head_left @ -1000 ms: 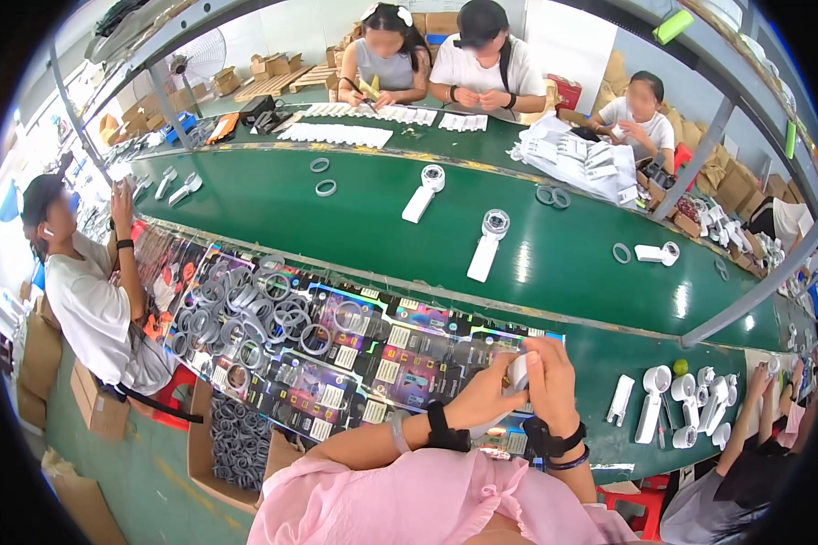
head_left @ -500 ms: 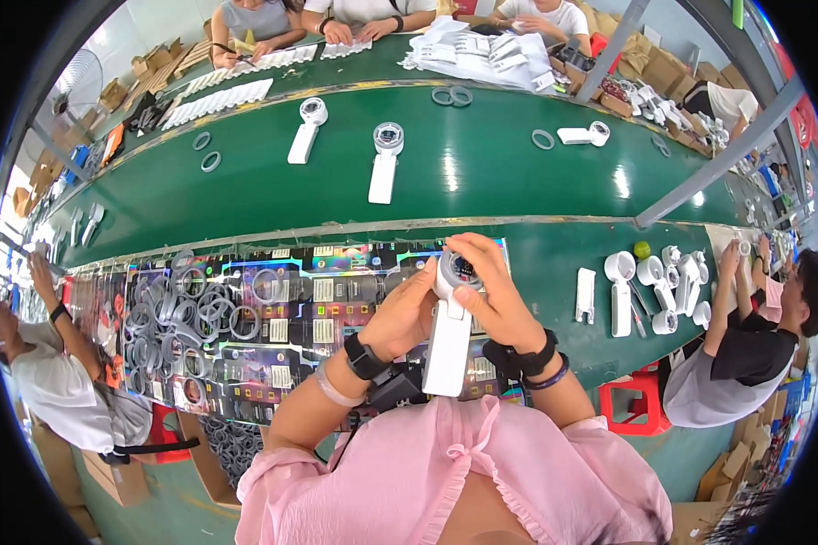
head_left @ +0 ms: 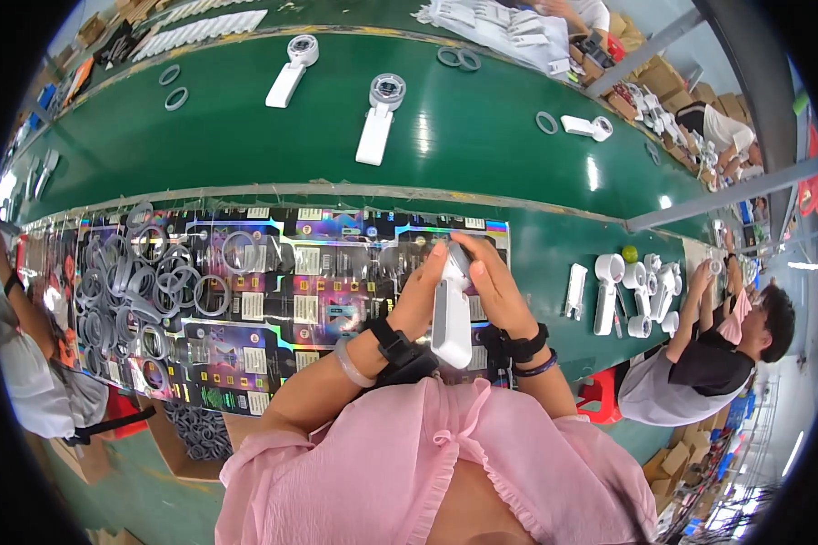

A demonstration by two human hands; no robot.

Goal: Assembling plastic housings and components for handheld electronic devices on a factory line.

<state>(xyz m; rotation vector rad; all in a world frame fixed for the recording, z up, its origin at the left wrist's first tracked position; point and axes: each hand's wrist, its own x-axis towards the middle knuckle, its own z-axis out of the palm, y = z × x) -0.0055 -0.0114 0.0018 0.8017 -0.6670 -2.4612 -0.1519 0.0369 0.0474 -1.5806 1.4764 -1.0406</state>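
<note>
A white handheld fan [head_left: 452,329] is clasped at its round head between my two hands, its handle hanging down toward my chest. My left hand [head_left: 417,298] closes on the left of the head, and my right hand [head_left: 497,289] wraps the right side, fingers meeting near the top. A grey band on the head shows between them; my fingers hide the rest of it. Below and around lies a dark, shiny printed sheet [head_left: 323,309]. To its left, a heap of loose grey rings [head_left: 141,286] covers part of it.
Several white fan parts [head_left: 609,295] stand at the right, near a green ball [head_left: 629,254]. Beyond a low ledge, a green belt [head_left: 491,127] carries a fan [head_left: 380,118] and another fan [head_left: 293,73]. A box of rings [head_left: 198,427] sits below left. Co-workers [head_left: 700,359] flank me.
The fan has tipped and turned in my hands, so its handle's grey side now shows and its face no longer does. My view has shifted, moving the belt items upward in the picture.
</note>
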